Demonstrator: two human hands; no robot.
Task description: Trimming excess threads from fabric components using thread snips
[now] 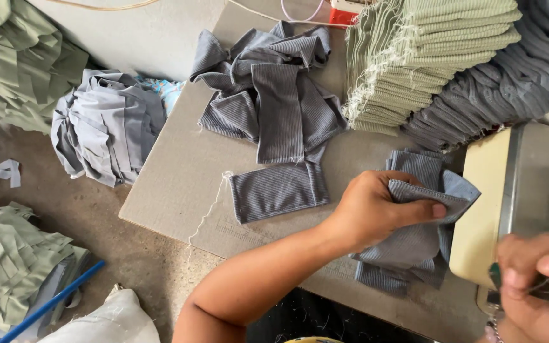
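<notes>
Ribbed grey cloth [414, 244], folded and frayed, lies at the cardboard's [179, 184] right edge, pinched under the left hand [376, 209]; right hand's [541, 279] grip unclear.

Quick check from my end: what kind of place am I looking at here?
Likely a small garment sewing workshop: stacked cut green fabric pieces, a heap of grey ribbed pieces on a cardboard sheet, and a cream sewing machine by the hands.
</notes>
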